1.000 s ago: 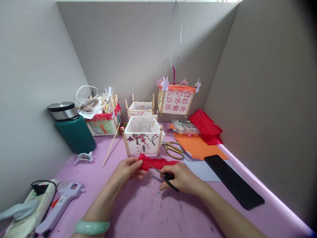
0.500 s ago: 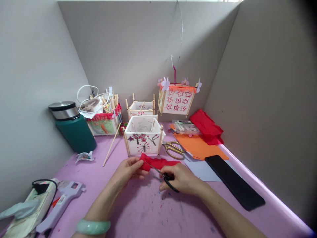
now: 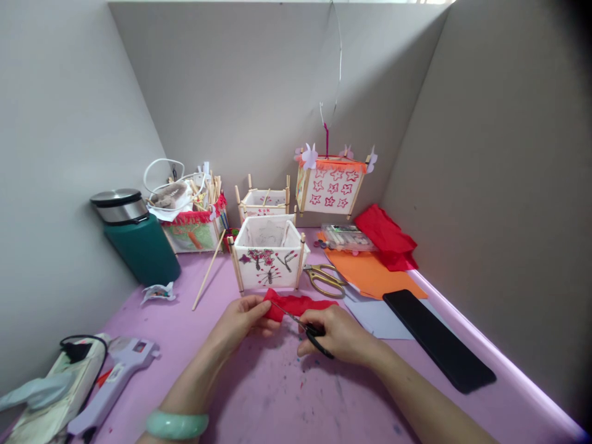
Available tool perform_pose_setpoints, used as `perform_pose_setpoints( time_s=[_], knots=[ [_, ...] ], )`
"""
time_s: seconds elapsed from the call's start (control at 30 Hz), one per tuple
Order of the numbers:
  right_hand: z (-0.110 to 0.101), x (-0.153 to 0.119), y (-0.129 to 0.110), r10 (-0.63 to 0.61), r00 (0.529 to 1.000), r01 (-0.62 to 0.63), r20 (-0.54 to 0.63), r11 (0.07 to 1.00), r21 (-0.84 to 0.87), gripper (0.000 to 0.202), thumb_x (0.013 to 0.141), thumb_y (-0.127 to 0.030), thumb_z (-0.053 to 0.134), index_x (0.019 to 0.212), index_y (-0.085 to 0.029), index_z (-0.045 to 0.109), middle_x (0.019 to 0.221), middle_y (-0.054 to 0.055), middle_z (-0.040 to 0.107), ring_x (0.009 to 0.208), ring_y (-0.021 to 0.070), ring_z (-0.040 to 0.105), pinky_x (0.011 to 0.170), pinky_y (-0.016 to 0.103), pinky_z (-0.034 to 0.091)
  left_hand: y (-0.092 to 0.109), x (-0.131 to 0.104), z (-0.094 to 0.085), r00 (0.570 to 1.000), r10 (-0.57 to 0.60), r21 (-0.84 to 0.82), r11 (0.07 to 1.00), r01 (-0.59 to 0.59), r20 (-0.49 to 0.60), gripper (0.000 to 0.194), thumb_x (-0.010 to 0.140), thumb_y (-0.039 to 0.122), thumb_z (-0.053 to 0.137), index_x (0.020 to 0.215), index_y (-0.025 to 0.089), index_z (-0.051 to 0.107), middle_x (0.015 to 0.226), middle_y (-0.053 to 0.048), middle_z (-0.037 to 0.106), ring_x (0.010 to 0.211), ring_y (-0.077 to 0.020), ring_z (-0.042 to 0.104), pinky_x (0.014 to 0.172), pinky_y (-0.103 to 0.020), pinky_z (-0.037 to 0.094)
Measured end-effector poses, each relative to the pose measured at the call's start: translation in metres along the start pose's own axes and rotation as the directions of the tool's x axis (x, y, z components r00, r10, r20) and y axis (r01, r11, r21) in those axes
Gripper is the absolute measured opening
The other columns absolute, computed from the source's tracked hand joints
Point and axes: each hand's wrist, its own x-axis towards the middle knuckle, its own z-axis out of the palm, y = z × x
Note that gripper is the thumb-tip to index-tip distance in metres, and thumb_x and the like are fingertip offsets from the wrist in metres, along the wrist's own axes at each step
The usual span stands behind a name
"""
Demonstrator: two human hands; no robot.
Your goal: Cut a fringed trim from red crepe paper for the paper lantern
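Note:
A strip of red paper lies across the middle of the purple table, just in front of a white box with painted flowers. My left hand pinches the strip's left end between thumb and fingers. Black-handled scissors are gripped in my right hand, their blades pointing up and left onto the red paper beside my left fingertips. The lower edge of the strip is partly hidden by the hands.
Gold-handled scissors, orange paper and a black flat case lie right. A teal bottle, wooden stick and glue gun are left. A decorated lantern hangs behind.
My left hand and the left end of the red strip have shifted slightly right, nearer the scissors. My right hand has barely moved.

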Motion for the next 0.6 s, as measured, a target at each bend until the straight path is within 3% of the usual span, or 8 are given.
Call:
perform_pose_setpoints(
  time_s=[0.6],
  knots=[
    [0.0003, 0.0007, 0.0021, -0.008, 1.0, 0.007, -0.025, 0.998, -0.069, 0.032, 0.065, -0.048, 0.076, 0.073, -0.02, 0.063, 0.058, -0.008, 0.046, 0.056, 0.0083, 0.039, 0.05, 0.02, 0.025, 0.0028, -0.0017, -0.001, 1.0, 0.005, 0.01, 1.0, -0.004, -0.029, 0.023, 0.071, 0.031, 0.073, 0.078, 0.011, 0.063, 0.071, -0.01, 0.073, 0.058, -0.0145, 0.067, 0.053, -0.022, 0.053]
  ],
)
